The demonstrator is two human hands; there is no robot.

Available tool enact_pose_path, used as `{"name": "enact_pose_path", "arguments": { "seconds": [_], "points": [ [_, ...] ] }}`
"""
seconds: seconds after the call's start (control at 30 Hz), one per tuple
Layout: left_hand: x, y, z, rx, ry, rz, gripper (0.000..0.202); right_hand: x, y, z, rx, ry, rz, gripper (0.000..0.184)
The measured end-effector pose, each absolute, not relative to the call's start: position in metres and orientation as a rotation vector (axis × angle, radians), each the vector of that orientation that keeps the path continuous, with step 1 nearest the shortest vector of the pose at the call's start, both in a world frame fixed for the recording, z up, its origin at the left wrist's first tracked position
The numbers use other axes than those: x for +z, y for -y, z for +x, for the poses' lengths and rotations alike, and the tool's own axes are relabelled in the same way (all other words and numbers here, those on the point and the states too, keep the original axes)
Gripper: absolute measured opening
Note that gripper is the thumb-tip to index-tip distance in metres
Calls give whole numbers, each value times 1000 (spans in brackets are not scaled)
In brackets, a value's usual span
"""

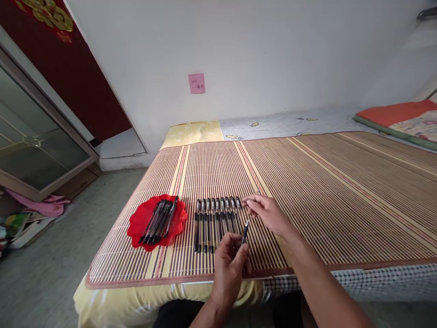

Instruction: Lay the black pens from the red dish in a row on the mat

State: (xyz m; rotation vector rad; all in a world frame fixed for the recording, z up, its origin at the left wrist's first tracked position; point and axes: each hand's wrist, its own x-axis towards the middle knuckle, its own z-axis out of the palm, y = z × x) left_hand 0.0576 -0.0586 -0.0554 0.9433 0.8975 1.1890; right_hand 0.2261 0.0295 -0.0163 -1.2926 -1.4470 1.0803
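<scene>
My left hand (232, 257) is closed around a black pen (245, 232), its bare silver tip pointing up and away from me. My right hand (264, 209) has its fingers pinched at the right end of a row of black pen caps (217, 205); a dark pen cap (243, 202) seems to be between the fingertips, mostly hidden. Below the caps lie several uncapped clear-barrelled pens (205, 232), side by side, with the right-hand ones partly behind my left hand. To the left, a red scalloped plate (136, 221) carries a bundle of capped pens (159, 221).
Everything lies on a striped bamboo mat (211, 173) over a bed. Folded bedding (396, 116) rests at the far right. A pink note (196, 84) sticks to the white wall. A glass-panelled door (37, 132) and piled items (30, 218) are at the left.
</scene>
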Motion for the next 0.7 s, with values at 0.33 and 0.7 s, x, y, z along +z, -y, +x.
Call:
{"name": "enact_pose_path", "arguments": {
  "seconds": [0.33,0.7],
  "points": [
    [-62,55,49,1302,-1119,1065,37,-14,12,186,1303,1200,-1192,34],
    [-58,55,45,1203,-1009,1079,44,-8,17,191,1269,1259,-1090,24]
  ]
}}
